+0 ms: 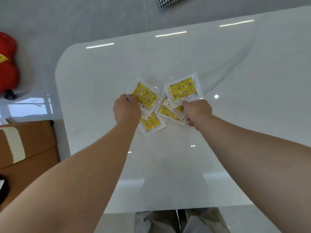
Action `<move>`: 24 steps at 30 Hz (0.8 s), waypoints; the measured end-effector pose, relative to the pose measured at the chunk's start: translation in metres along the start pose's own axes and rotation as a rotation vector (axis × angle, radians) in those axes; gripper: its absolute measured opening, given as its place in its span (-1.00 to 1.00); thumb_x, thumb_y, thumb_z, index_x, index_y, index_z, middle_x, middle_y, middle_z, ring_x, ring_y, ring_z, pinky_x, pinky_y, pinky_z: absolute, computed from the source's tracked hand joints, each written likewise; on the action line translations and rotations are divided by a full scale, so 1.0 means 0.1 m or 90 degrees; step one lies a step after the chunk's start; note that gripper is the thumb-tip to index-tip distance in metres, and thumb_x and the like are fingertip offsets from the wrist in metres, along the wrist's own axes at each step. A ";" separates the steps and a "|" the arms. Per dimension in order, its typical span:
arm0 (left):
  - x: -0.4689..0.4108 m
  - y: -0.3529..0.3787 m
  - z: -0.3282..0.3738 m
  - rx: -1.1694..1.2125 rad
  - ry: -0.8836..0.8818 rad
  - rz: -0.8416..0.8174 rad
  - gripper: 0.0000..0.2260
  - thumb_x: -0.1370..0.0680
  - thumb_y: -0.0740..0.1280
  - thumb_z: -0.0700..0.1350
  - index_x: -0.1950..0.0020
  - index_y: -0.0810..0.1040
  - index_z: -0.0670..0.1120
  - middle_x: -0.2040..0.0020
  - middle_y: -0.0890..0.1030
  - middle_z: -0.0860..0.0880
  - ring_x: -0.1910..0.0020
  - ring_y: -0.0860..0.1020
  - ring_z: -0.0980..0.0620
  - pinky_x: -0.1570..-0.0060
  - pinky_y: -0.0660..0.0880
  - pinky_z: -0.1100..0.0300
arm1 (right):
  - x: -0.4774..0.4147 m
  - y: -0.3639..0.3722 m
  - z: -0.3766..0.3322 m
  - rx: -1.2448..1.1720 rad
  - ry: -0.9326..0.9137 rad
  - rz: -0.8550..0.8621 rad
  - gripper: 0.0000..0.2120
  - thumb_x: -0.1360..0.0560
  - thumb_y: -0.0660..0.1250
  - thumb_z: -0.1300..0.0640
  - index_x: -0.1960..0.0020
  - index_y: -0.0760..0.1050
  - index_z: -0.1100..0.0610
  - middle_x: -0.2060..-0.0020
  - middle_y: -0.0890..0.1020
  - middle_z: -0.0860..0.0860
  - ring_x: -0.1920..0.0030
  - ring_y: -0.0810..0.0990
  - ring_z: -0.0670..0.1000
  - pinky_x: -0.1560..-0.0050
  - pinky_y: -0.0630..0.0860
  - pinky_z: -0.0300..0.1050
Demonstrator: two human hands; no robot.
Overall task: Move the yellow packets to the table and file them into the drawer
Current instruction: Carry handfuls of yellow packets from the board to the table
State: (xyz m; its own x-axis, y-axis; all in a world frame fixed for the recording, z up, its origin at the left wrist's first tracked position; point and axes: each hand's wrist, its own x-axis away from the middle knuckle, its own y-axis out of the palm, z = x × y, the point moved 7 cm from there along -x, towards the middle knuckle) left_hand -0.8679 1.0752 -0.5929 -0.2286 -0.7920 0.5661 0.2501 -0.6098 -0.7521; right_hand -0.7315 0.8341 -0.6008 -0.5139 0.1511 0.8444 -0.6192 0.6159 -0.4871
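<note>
Glossy white table [218, 64], rounded corner, light streaks reflected beyond the grip. Grey tiled floor [84, 17] past that. Well left of the left hand [126, 110]: tan leather seat [33, 145], something red [8, 64]. Houndstooth fabric [168, 1] way beyond.

yellow packets [182, 90]: four visible, overlapping, maybe more
hands: two, left hand [126, 110], right hand [196, 110]
white table [218, 64]: one
red object [7, 64]: one
houndstooth fabric [170, 1]: one

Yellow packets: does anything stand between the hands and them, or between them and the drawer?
Nothing does at the hands: the left hand and right hand each grip yellow packets over the white table. No drawer is in view, so that path cannot be judged.
</note>
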 end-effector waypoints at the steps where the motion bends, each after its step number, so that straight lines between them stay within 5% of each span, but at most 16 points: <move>1: 0.02 -0.04 0.01 -0.026 -0.009 -0.008 -0.67 -0.59 0.22 0.14 -0.18 0.56 -0.06 -0.09 0.61 -0.06 -0.08 0.59 -0.13 -0.10 0.56 -0.09 | 0.04 -0.02 -0.03 0.039 -0.007 -0.004 -0.67 -0.53 0.36 -0.13 0.06 0.53 0.16 0.11 0.67 0.11 0.06 0.70 0.17 -0.03 0.67 0.13; 4: 0.15 -0.22 0.01 -0.072 -0.037 -0.022 -0.59 -0.60 0.28 0.13 -0.38 0.48 -0.04 -0.31 0.54 -0.05 -0.28 0.52 -0.12 -0.26 0.49 -0.12 | 0.21 -0.09 -0.05 0.145 -0.013 -0.025 -0.73 -0.57 0.29 -0.02 0.19 0.41 0.14 0.08 0.63 0.11 -0.04 0.68 0.17 -0.14 0.63 0.09; 8: 0.49 -0.51 -0.03 -0.049 -0.037 -0.040 -0.65 -0.61 0.30 0.03 -0.37 0.47 -0.02 -0.31 0.53 -0.03 -0.26 0.53 -0.08 -0.25 0.48 -0.05 | 0.58 -0.17 -0.03 0.170 0.008 -0.060 -0.74 -0.59 0.23 0.01 0.04 0.47 0.22 0.15 0.61 0.13 0.03 0.72 0.20 -0.05 0.65 0.06; 12: 1.05 -0.87 -0.10 0.024 -0.043 -0.088 -0.72 -0.61 0.29 -0.03 -0.32 0.51 -0.02 -0.21 0.57 0.04 -0.06 0.56 0.00 0.06 0.48 0.14 | 1.17 -0.23 -0.03 0.092 0.001 -0.101 -0.64 -0.59 0.22 -0.03 -0.24 0.51 0.19 0.05 0.64 0.10 0.27 0.66 0.10 0.15 0.58 -0.03; 16: 1.67 -1.22 -0.19 0.133 -0.069 -0.131 -0.78 -0.60 0.33 -0.03 -0.23 0.55 -0.02 -0.08 0.59 0.07 0.12 0.52 0.11 0.29 0.40 0.25 | 1.88 -0.23 -0.07 0.017 -0.042 -0.149 -0.59 -0.61 0.22 -0.06 -0.34 0.48 0.19 0.03 0.63 0.07 0.28 0.64 0.04 0.27 0.52 -0.12; 24: 2.89 -2.15 -0.98 0.352 -0.151 -0.115 -0.89 -0.57 0.38 -0.04 -0.05 0.60 -0.02 -0.06 0.63 0.03 -0.10 0.61 -0.04 0.01 0.51 0.13 | 3.47 0.24 0.01 0.031 -0.161 -0.255 -0.63 -0.61 0.22 -0.03 -0.30 0.46 0.17 0.00 0.58 0.04 0.17 0.64 0.05 0.16 0.53 -0.04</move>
State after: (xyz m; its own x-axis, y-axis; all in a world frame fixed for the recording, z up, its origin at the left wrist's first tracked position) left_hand -1.0798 0.9807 -0.3005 -0.1142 -0.6214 0.7751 0.6911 -0.6102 -0.3873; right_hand -0.9258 0.9005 -0.3199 -0.3532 -0.2873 0.8904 -0.8224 0.5491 -0.1490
